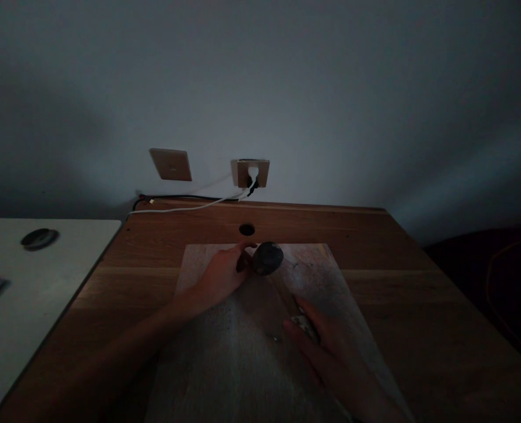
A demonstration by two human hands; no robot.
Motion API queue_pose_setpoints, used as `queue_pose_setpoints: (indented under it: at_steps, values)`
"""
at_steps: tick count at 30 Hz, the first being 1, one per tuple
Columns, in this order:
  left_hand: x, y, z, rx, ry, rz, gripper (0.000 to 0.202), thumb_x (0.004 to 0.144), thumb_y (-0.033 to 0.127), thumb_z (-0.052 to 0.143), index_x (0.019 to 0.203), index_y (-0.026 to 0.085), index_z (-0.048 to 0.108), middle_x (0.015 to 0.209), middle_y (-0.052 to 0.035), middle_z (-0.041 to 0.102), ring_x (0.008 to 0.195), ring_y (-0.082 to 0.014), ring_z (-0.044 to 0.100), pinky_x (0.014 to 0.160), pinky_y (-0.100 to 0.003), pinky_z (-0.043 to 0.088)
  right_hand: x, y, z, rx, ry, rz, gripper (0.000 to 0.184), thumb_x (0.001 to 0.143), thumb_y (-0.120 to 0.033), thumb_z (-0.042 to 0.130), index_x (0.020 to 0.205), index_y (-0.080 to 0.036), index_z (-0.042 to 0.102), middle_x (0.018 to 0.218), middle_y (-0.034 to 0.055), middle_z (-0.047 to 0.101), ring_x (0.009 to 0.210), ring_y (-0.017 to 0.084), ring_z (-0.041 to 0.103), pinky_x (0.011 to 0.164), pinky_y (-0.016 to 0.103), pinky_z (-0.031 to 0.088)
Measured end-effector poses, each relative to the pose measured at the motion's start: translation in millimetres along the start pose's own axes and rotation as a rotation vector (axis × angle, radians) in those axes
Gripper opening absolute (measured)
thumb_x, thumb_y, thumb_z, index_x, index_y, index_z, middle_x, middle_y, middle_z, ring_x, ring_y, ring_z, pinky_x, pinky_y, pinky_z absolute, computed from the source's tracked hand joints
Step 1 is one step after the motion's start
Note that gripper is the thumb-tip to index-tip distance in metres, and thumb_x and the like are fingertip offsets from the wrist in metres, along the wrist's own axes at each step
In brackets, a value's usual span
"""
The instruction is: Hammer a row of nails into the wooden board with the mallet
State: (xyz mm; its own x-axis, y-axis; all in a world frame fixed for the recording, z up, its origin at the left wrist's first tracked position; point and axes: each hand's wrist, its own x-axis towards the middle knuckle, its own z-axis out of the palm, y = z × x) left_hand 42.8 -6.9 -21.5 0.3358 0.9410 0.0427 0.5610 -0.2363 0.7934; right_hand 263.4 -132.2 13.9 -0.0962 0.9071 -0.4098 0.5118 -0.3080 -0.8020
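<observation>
My right hand is wrapped around the lower handle of a hammer, which has a dark, round head and a wooden handle. The hammer head is up near the far part of a pale, worn board. Just left of the head is my left hand, thumb and fingers bent together in a pinch. Whatever those fingertips hold is hidden by the dimness and the hammer head. A small, thin metal piece, perhaps a nail, is on the board between my hands, and smaller bits show near its far right corner.
The board lies on a wooden table against a wall. Behind it are a cable hole, white and black cables and a wall socket. A white tabletop at left bears a dark round object.
</observation>
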Motion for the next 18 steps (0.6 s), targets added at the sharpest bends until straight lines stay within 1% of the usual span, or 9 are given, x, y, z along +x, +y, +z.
queue_pose_setpoints:
  at_steps: [2, 4, 7, 9, 11, 13, 15, 17, 18]
  values:
    - [0, -3, 1.8, 0.009, 0.005, 0.01, 0.045, 0.084, 0.007, 0.063, 0.127, 0.022, 0.065, 0.096, -0.0022, 0.079, 0.083, -0.0153, 0.073, 0.08, -0.027, 0.056, 2, 0, 0, 0.001, -0.001, -0.017, 0.061, 0.099, -0.064, 0.051, 0.14, -0.021, 0.064, 0.054, -0.0037, 0.058, 0.047, 0.018, 0.059, 0.045, 0.026, 0.042]
    - [1, -6, 3.0, 0.015, 0.007, 0.024, 0.048, 0.084, 0.007, 0.061, 0.13, 0.023, 0.063, 0.096, -0.0021, 0.078, 0.083, -0.0151, 0.072, 0.079, -0.027, 0.056, 2, -2, 1, -0.001, -0.01, -0.056, 0.057, 0.1, -0.061, 0.05, 0.138, -0.021, 0.065, 0.067, 0.0003, 0.068, 0.06, 0.021, 0.068, 0.054, 0.029, 0.05]
    - [2, -9, 1.0, 0.015, -0.016, 0.046, 0.054, 0.082, 0.006, 0.062, 0.133, 0.024, 0.059, 0.097, -0.0013, 0.076, 0.084, -0.0144, 0.071, 0.078, -0.027, 0.055, 0, -1, 1, -0.01, 0.02, -0.105, 0.053, 0.1, -0.058, 0.052, 0.137, -0.023, 0.067, 0.089, 0.0052, 0.078, 0.084, 0.026, 0.076, 0.074, 0.036, 0.059]
    - [1, -7, -2.7, 0.036, -0.019, 0.068, 0.051, 0.077, 0.008, 0.067, 0.126, 0.022, 0.06, 0.104, -0.0024, 0.074, 0.086, -0.0144, 0.07, 0.077, -0.027, 0.055, -5, 5, -2, -0.005, 0.092, -0.075, 0.055, 0.098, -0.06, 0.054, 0.137, -0.024, 0.069, 0.1, 0.007, 0.079, 0.097, 0.028, 0.076, 0.084, 0.039, 0.061]
    - [-5, 1, -5.8, 0.107, 0.006, 0.116, 0.043, 0.075, 0.012, 0.071, 0.116, 0.02, 0.06, 0.111, -0.0045, 0.071, 0.088, -0.0149, 0.068, 0.077, -0.027, 0.054, -12, 17, -7, -0.025, 0.166, 0.008, 0.062, 0.093, -0.066, 0.058, 0.138, -0.025, 0.069, 0.112, 0.0095, 0.079, 0.108, 0.031, 0.074, 0.088, 0.041, 0.061]
    - [-16, 16, -5.3, 0.238, -0.013, 0.246, 0.032, 0.08, 0.017, 0.071, 0.11, 0.02, 0.06, 0.115, -0.0052, 0.068, 0.093, -0.0161, 0.067, 0.08, -0.029, 0.054, -19, 31, -15, -0.051, 0.27, 0.084, 0.071, 0.087, -0.072, 0.063, 0.137, -0.024, 0.071, 0.121, 0.0124, 0.077, 0.114, 0.034, 0.072, 0.087, 0.041, 0.062]
    - [-30, 35, 1.2, 0.428, -0.122, 0.495, 0.02, 0.088, 0.02, 0.067, 0.107, 0.021, 0.061, 0.111, -0.0038, 0.07, 0.098, -0.0179, 0.067, 0.086, -0.031, 0.054, -24, 41, -23, -0.041, 0.355, 0.1, 0.073, 0.083, -0.073, 0.067, 0.135, -0.023, 0.073, 0.117, 0.0123, 0.078, 0.11, 0.033, 0.073, 0.083, 0.039, 0.062]
    - [-44, 54, 12.9, 0.651, -0.221, 0.776, 0.01, 0.095, 0.019, 0.06, 0.104, 0.021, 0.063, 0.1, -0.0022, 0.072, 0.097, -0.019, 0.068, 0.089, -0.033, 0.053, -29, 45, -29, 0.033, 0.337, 0.095, 0.07, 0.085, -0.071, 0.066, 0.135, -0.022, 0.072, 0.094, 0.008, 0.078, 0.086, 0.028, 0.074, 0.069, 0.033, 0.06]
    - [-49, 61, 19.9, 0.741, -0.23, 0.861, 0.01, 0.098, 0.018, 0.056, 0.102, 0.02, 0.065, 0.094, -0.0019, 0.072, 0.093, -0.0189, 0.068, 0.087, -0.033, 0.052, -31, 45, -30, 0.088, 0.311, 0.105, 0.07, 0.086, -0.071, 0.066, 0.136, -0.021, 0.07, 0.08, 0.0044, 0.074, 0.071, 0.024, 0.07, 0.06, 0.03, 0.057]
